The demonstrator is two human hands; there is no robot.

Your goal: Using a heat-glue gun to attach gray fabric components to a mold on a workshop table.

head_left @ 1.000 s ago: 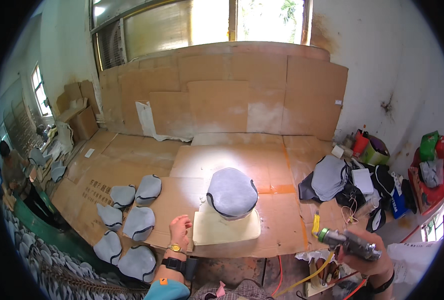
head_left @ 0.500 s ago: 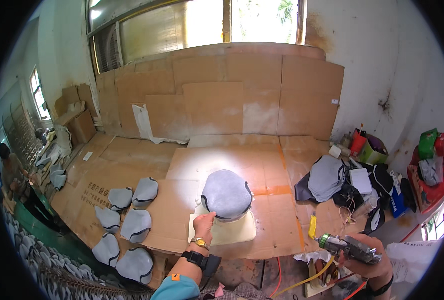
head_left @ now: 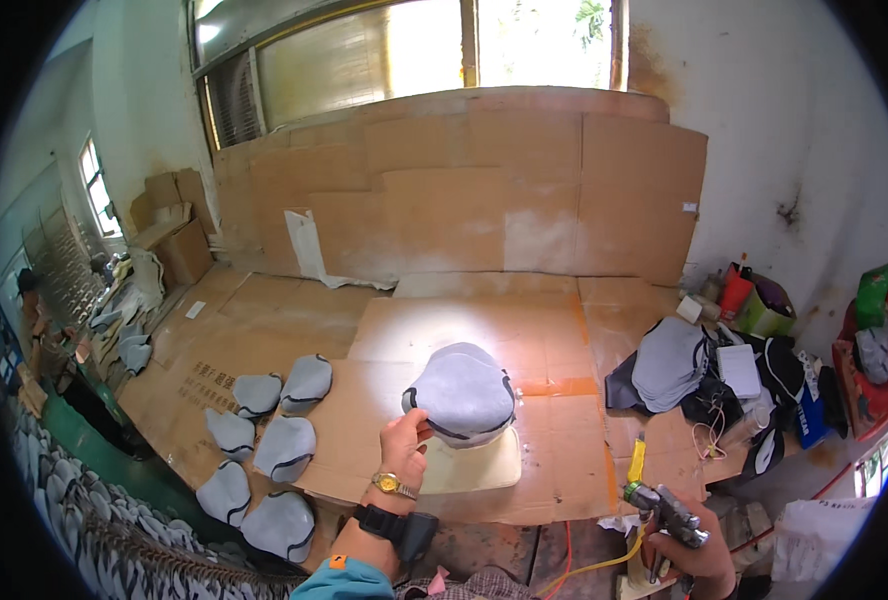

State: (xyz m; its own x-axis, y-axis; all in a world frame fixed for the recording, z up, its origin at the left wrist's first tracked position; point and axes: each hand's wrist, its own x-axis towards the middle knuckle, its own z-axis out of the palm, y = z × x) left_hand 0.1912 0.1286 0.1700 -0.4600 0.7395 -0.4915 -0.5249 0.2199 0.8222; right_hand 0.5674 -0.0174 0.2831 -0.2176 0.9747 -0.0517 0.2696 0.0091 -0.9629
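My left hand [head_left: 405, 441] grips the near left edge of a grey domed fabric piece [head_left: 464, 392] with dark trim. It sits raised over a pale board [head_left: 484, 462] on the cardboard-covered table [head_left: 294, 320]. A gold watch and a black band are on that wrist. My right hand [head_left: 692, 545] is low at the table's front right edge, closed on a metal spray gun [head_left: 664, 505] with a yellow hose. The gun points away from the grey piece, apart from it.
Several grey pieces [head_left: 264, 445] lie in rows at the front left. A stack of grey pieces [head_left: 669, 360] and dark bags, a red bottle [head_left: 735, 289] and green packets crowd the right. Cardboard sheets [head_left: 484, 190] line the back wall. A person [head_left: 34, 330] stands far left.
My left hand moved from the table's front edge up and right to take hold of the grey piece's edge. My right hand with the spray gun dropped lower and came a little left.
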